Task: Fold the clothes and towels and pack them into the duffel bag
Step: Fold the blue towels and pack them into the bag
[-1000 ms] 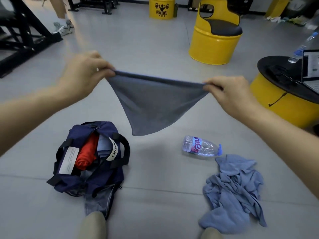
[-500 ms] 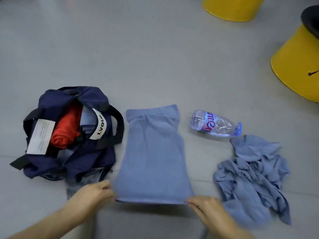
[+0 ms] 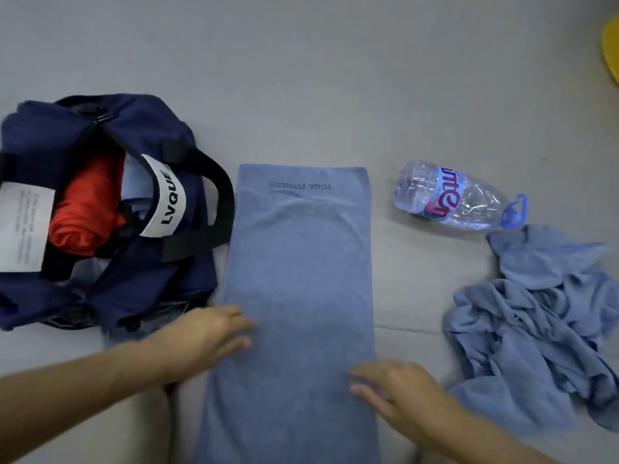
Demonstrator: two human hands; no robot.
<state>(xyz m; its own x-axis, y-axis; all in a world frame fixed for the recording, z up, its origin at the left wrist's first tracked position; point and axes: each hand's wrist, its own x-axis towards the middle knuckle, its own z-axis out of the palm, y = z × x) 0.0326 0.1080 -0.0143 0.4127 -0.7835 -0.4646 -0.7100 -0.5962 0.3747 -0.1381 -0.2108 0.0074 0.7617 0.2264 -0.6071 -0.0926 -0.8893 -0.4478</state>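
Note:
A blue towel [image 3: 298,269] with dark lettering lies flat on the grey floor, folded into a long strip. My left hand [image 3: 204,336] rests flat on its left edge, fingers spread. My right hand [image 3: 398,390] lies flat on its lower right part, holding nothing. To the left stands the open navy duffel bag [image 3: 160,279], with a red garment [image 3: 83,212] and a light blue item inside. A crumpled blue cloth [image 3: 536,329] lies in a heap to the right.
A clear plastic water bottle [image 3: 455,199] with a blue cap lies on its side between the towel and the heap. A yellow drum [image 3: 611,51] shows at the top right edge. Bare grey floor stretches behind everything.
The towel, first held up stretched between both hands, has been laid flat on the floor. Both hands have let go of its near corners and now press on it. The camera tilted down.

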